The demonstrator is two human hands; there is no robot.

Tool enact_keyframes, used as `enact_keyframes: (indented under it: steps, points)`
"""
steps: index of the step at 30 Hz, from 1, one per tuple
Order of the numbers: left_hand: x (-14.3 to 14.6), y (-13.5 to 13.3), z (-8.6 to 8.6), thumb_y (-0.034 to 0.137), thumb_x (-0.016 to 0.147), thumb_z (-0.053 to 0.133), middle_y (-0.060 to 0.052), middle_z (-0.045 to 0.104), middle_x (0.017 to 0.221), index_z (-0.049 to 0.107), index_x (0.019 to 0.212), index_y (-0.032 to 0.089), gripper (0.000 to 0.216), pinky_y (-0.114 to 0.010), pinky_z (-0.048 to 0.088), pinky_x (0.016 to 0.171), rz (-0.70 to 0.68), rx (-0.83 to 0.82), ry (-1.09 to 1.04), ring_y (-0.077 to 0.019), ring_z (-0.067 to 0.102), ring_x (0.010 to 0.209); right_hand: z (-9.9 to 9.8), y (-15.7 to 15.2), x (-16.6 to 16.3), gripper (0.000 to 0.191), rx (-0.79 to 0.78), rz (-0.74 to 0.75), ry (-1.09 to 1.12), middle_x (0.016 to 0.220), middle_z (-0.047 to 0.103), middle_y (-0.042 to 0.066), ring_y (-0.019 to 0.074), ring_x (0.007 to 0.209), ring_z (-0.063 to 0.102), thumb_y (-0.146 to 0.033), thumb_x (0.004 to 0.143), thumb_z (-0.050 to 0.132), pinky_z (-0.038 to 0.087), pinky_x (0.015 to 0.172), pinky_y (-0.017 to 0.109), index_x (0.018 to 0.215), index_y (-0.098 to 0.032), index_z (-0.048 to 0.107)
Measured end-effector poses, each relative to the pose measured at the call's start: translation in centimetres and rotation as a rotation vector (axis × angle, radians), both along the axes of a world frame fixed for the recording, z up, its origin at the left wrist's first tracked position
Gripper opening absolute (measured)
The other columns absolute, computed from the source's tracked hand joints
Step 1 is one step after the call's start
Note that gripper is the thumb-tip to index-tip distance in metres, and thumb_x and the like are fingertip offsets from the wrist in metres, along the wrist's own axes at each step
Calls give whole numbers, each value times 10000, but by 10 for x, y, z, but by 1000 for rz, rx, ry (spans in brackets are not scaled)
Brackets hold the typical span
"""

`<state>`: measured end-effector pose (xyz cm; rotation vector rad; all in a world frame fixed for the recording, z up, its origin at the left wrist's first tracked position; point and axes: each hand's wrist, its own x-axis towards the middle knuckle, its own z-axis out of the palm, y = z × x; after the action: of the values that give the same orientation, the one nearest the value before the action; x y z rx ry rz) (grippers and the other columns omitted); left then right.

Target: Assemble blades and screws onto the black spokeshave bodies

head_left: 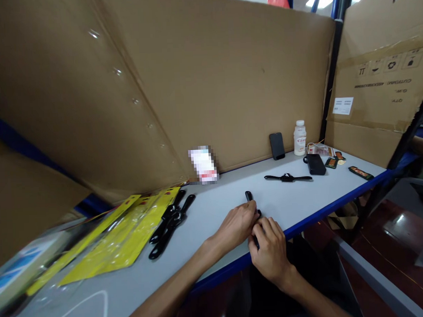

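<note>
Firm hold on a black tool (248, 195) near the front edge of the table (220, 200) by closed fingers of the left hand (238, 221), with the curled right hand (270, 247) adjoining (grasp indeterminable), presumably for steadiness, apart from similar tools (179, 218).

So the left arm (178, 282) slants up from the bottom edge, left hand (236, 221) near mid-frame, back up, fingers bent in. Right arm (310, 290) comes from lower right, right hand (271, 247) just beside it, fingers curled too.
</note>
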<state>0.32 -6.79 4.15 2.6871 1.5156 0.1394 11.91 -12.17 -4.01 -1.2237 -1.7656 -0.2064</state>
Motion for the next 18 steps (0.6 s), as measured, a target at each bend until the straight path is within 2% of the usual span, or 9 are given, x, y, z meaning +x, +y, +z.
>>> enact_keyframes:
  steps: [6, 18]
  points:
    - [2, 1, -2, 169, 991, 440, -76, 671, 862, 459, 896, 194, 100, -301, 385, 602, -2, 6, 9, -235, 668, 764, 0, 1, 2, 140, -13, 7, 0, 838, 627, 45, 219, 826, 550, -98, 832, 546, 438, 764, 346, 792, -230, 570]
    - [-6, 10, -9, 173, 995, 391, -61, 644, 862, 454, 880, 195, 133, -302, 371, 591, -142, 65, 17, -208, 629, 723, -4, 3, 1, 154, 16, 17, -2, 832, 608, 35, 209, 812, 535, -85, 836, 558, 438, 750, 335, 776, -227, 563]
